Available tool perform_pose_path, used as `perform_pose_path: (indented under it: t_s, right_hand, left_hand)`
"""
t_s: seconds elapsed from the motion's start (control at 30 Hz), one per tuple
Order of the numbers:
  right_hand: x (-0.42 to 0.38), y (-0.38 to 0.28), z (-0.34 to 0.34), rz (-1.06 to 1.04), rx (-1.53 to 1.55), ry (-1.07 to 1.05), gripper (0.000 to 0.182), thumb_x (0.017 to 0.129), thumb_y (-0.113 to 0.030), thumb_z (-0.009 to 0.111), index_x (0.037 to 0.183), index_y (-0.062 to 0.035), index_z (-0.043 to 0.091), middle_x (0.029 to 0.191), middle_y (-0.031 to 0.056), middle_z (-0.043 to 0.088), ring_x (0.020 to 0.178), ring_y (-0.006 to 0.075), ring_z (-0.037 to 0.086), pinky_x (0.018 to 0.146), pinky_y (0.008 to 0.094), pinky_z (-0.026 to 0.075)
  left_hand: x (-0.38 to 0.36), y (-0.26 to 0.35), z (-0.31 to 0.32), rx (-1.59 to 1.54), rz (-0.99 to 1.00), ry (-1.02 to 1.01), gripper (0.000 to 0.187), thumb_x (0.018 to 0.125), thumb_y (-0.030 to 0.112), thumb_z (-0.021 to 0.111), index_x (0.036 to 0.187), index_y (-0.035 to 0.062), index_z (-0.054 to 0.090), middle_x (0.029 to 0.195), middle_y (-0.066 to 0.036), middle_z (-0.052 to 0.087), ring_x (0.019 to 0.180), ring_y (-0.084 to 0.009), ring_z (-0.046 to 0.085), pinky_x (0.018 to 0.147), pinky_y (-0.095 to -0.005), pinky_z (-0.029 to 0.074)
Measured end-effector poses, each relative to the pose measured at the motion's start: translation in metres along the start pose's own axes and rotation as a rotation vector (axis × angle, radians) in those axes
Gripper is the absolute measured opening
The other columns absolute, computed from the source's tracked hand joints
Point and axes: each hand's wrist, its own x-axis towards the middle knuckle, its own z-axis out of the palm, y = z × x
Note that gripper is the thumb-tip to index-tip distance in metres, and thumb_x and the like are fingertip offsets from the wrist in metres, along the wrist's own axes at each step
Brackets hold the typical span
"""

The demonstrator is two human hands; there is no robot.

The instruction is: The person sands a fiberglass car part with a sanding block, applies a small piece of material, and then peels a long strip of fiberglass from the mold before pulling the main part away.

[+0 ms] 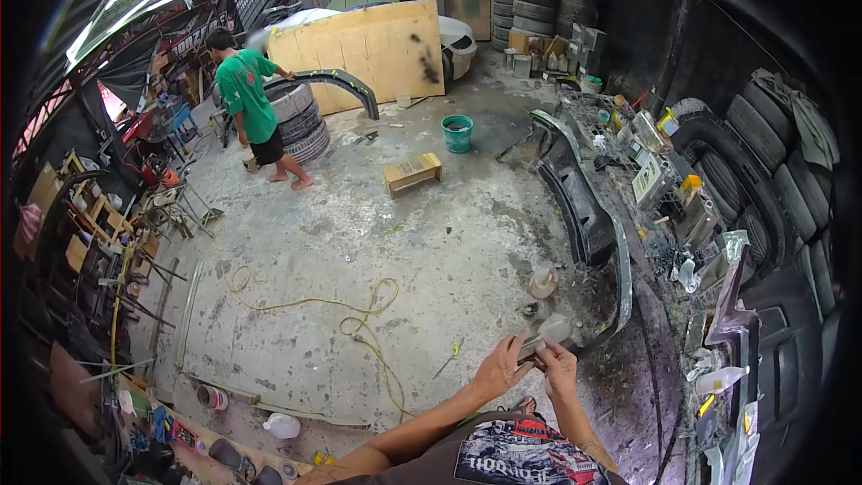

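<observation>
In front of my body, both hands meet around a small grey flat piece (531, 347); its exact kind I cannot tell. My left hand (499, 370) is closed on its left side, fingers pointing up and away from me. On the other side, my right hand (558, 372) pinches its near right edge. Just beyond the fingertips shows a pale, roundish thing (556, 328), overlapping the piece in this view. A long dark car bumper (588, 220) stands on the floor ahead and to the right of my hands. Near its lower end sits a pale round container (542, 282).
A yellow hose (305, 302) loops over the concrete floor. Farther off are a wooden stool (412, 173), a green bucket (458, 136) and a person (251, 94) beside stacked tires (301, 121), touching a curved dark part. Cluttered racks (655, 162) line the right side.
</observation>
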Motion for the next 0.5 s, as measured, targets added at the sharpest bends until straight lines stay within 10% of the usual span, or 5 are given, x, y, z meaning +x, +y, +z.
perform_pose_path:
  t_s: [0.33,0.5]
  right_hand:
    - [-0.008,-0.024,0.003,-0.017,0.075,-0.079,0.043,0.099,-0.008,0.073,0.135,0.0115,0.061,0.113,0.0158,0.074,0.101,0.0195,0.074,0.093,0.0395,0.065]
    - [0.004,-0.025,-0.007,-0.342,-0.434,-0.054,0.034,0.092,-0.006,0.080,0.124,0.0059,0.073,0.112,0.0131,0.075,0.102,0.0169,0.071,0.089,0.0297,0.059]
  left_hand:
    - [0.004,-0.028,0.009,-0.353,-0.044,0.036,0.021,0.101,0.013,0.071,0.117,0.0001,0.067,0.114,-0.015,0.058,0.085,-0.0214,0.069,0.072,-0.0338,0.057]
    - [0.008,-0.036,-0.003,-0.801,-0.552,-0.271,0.027,0.107,0.025,0.065,0.119,0.0014,0.071,0.096,-0.004,0.070,0.072,-0.0094,0.064,0.066,-0.0275,0.055]
